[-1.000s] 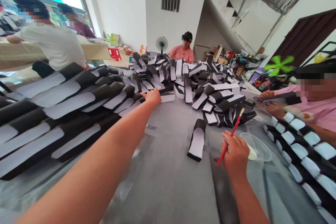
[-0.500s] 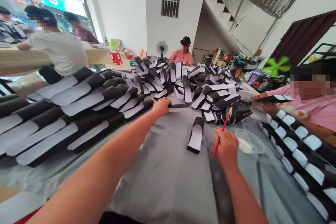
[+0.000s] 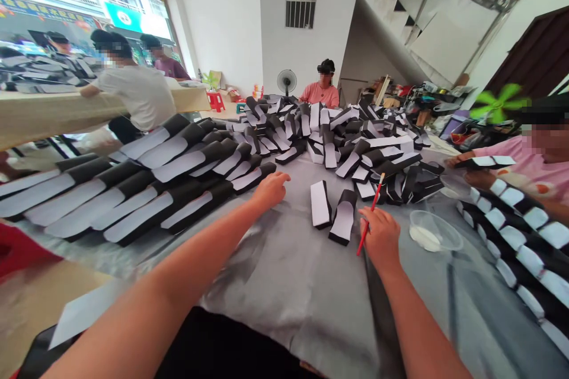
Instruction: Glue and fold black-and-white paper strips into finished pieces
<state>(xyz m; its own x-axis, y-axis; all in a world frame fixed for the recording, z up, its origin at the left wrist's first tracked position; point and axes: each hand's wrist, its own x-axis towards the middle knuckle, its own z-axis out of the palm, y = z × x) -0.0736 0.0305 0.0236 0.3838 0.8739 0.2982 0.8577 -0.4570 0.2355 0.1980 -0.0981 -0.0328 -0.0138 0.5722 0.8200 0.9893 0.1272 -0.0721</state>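
My right grip (image 3: 381,235) clamps the red brush (image 3: 377,195); my left grip (image 3: 272,190) is empty, loosely curled. Two boxes (image 3: 319,204) lie between, on the surface (image 3: 284,284). Setting-out step, I judge; next calls for steady brushwork.

Tbl. cover (image 3: 267,272): grey, slight sheen. Box on L edge side (image 3: 319,205) of middle pair: wht. face, blk. side. Box on R edge side (image 3: 344,217): blk., w/ wht. panel, curved at top. Pile (image 3: 329,155) twd. far edge: blk./wht. mix, irreg. pattern. Stack (image 3: 183,166) along L edge: blk. w/ long wht. panels, repeated as stripes. Rows (image 3: 512,238) along R edge: wht. patches alternating w/ blk., chequer-like. Brush (image 3: 376,197): red handle, pale tip. Bowl (image 3: 456,237) nr. R edge: clear; paste (image 3: 424,239) inside wht. Shirt beyond far edge (image 3: 319,95): pink.
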